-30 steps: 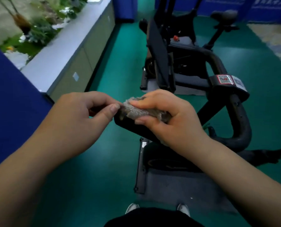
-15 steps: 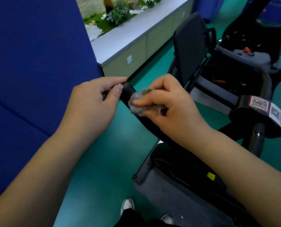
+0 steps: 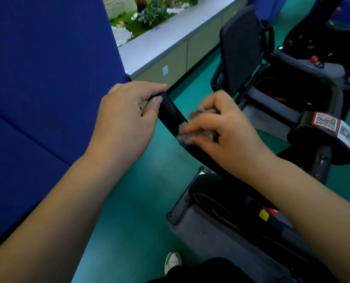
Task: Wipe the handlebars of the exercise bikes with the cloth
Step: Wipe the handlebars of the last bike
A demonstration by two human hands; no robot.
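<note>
Handlebar (image 3: 171, 113) end sits pinched in left hand (image 3: 127, 121) — right hand (image 3: 223, 131) presses gripped cloth (image 3: 192, 127) just beside.

Under your right hand (image 3: 229, 135) the cloth (image 3: 198, 114) looks grey, fuzzy and rough, like a worn fibre rag, while the handlebar (image 3: 171, 115) that your left hand (image 3: 125, 121) grips at the end is black and matt, like foam or rubber. The floor (image 3: 133, 201) is a smooth green sheet with a soft shine, and the blue panel (image 3: 43, 78) beside you looks like matt woven fabric. The stickers (image 3: 333, 127) on the black bike part look like glossy printed paper.
</note>
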